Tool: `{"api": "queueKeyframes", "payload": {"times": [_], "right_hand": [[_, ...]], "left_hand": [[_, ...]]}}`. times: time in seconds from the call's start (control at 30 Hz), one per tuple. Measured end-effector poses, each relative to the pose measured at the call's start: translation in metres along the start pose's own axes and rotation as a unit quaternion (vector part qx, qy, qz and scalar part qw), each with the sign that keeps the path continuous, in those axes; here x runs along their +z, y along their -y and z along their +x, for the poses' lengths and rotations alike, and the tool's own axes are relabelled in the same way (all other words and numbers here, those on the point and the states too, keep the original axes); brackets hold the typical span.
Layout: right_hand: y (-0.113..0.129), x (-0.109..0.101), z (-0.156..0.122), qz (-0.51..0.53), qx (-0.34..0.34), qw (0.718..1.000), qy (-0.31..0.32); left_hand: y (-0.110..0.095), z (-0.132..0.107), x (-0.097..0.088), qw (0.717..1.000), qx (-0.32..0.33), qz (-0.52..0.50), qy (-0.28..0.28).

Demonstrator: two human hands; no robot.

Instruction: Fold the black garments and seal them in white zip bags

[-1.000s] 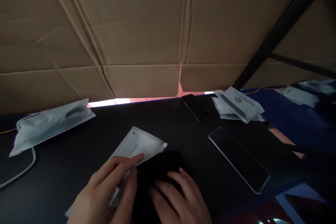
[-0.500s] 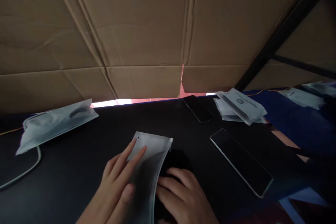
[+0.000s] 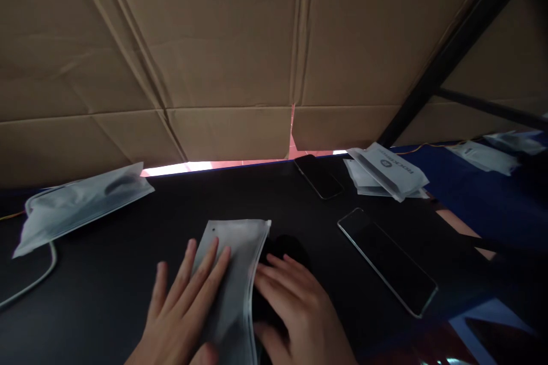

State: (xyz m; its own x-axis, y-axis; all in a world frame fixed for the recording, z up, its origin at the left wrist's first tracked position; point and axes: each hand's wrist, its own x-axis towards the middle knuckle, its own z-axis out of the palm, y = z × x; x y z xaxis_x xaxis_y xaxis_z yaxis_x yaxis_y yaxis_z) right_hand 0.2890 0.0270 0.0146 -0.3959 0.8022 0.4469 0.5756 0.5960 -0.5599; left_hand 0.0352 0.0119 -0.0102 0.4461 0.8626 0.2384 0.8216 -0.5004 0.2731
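Observation:
A frosted zip pouch (image 3: 233, 291) lies on the black tabletop in front of me, its small corner hole at the far left. My left hand (image 3: 182, 296) rests on the pouch's left part with fingers spread. At the pouch's right edge is my right hand (image 3: 295, 302), fingers extended and curved, the fingertips near or against the zip side. Dark shadow hides what lies under the right fingers. To the right of that hand a phone (image 3: 387, 262) with a clear edge lies screen up.
A second phone (image 3: 319, 177) lies farther back, beside stacked white pouches (image 3: 389, 168) with printing. At left sits a filled frosted pouch (image 3: 85, 202) with a pale cable (image 3: 47, 268). A cardboard wall (image 3: 226, 57) stands behind; a dark metal bar (image 3: 445, 51) slants at right.
My left hand has spread its fingers and flattened onto the pouch. The pouch's far end has shifted slightly left and lies flatter. My right hand has moved a little forward along its edge.

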Motion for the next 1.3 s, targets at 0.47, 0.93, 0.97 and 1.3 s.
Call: {"api": "queueKeyframes", "payload": {"times": [0.47, 0.93, 0.97, 1.3], "right_hand": [[-0.002, -0.004, -0.002, 0.039, -0.167, 0.974, 0.145], [-0.029, -0.004, -0.061, -0.12, 0.07, 0.99, -0.024], [-0.027, -0.004, -0.058, -0.081, 0.063, 0.995, -0.013], [-0.007, -0.01, -0.015, 0.096, 0.042, 0.992, 0.072]], "left_hand": [[-0.017, 0.021, -0.016, 0.987, 0.083, -0.131, 0.04], [-0.034, 0.027, -0.018, 0.998, 0.053, -0.015, -0.024], [-0.035, 0.028, -0.017, 0.998, 0.054, -0.023, -0.015], [-0.048, 0.025, -0.008, 0.996, 0.041, -0.076, 0.031]]}}
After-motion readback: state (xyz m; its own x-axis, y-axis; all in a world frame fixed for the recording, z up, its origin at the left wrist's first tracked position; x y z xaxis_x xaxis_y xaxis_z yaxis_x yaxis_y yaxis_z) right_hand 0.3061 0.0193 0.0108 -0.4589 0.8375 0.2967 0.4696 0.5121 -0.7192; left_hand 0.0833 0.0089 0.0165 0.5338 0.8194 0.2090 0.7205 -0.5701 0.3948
